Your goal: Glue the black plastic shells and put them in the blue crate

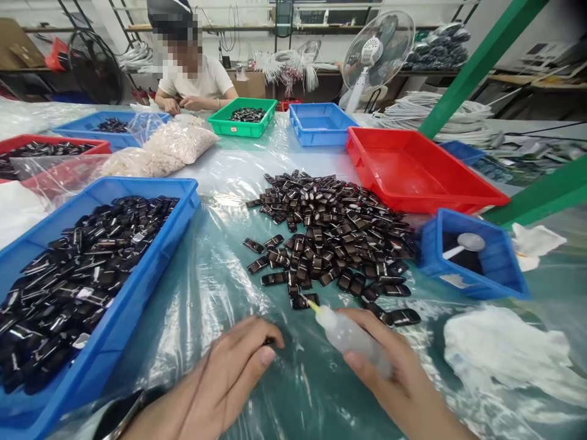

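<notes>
In the head view my right hand [398,360] is wrapped round a translucent squeeze bottle [355,338]. The bottle tilts up and to the left, and its yellow nozzle tip [313,305] overlaps the near edge of a heap of glossy black plastic casings [339,226]. My left hand [238,370] is low over the plastic-covered table [220,281], its fingers curled down. A bit of a black plastic casing [269,340] shows between thumb and forefinger; most of it is hidden by the hand.
A long blue tray [151,287] of black casings stands at left. To the right are a red tray [426,171], a small blue bin [477,278] with a scoop [471,242], and white cloths [509,354]. A co-worker [195,79] sits opposite, behind a green tray [238,128].
</notes>
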A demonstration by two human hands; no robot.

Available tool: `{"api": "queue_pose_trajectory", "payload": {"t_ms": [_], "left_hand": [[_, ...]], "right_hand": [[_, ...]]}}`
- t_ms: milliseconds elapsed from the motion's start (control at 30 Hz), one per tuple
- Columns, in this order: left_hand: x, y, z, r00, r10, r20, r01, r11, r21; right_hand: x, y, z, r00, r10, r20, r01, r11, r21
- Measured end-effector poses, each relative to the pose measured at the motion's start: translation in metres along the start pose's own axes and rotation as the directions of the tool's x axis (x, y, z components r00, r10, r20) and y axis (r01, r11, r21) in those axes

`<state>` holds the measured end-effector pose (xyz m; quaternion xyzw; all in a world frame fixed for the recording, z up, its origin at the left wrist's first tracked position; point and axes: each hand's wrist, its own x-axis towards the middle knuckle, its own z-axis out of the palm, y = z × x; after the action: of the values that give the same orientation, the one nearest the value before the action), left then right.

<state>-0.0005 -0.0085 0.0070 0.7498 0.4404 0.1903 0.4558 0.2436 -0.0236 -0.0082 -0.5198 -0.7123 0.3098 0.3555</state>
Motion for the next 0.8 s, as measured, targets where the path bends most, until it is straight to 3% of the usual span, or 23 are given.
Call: {"api": "queue_pose_trajectory", "payload": {"t_ms": [333, 533, 633, 800], "left_hand": [[-0.001, -0.004, -0.015, 0.981, -0.143, 0.129, 0.173, 0.951, -0.257], [0.0, -0.005, -0.017, 0.979, -0.103, 0.174, 0.151, 0.946, -0.286], [-0.001, -0.005, -0.017, 0.971, -0.139, 0.195, 0.194, 0.935, -0.297], [-0.002, -0.004, -0.016, 0.979, -0.103, 0.174, 0.155, 0.935, -0.32]], "right_hand": [[-0.005, 0.008, 0.009, 0.954, -0.297, 0.043, 0.299, 0.952, -0.067], [-0.005, 0.008, 0.012, 0.951, -0.306, 0.034, 0.308, 0.946, -0.1], [-0.003, 0.008, 0.011, 0.951, -0.309, 0.031, 0.31, 0.944, -0.109], [0.002, 0.0, 0.008, 0.948, -0.311, 0.067, 0.318, 0.935, -0.157]]}}
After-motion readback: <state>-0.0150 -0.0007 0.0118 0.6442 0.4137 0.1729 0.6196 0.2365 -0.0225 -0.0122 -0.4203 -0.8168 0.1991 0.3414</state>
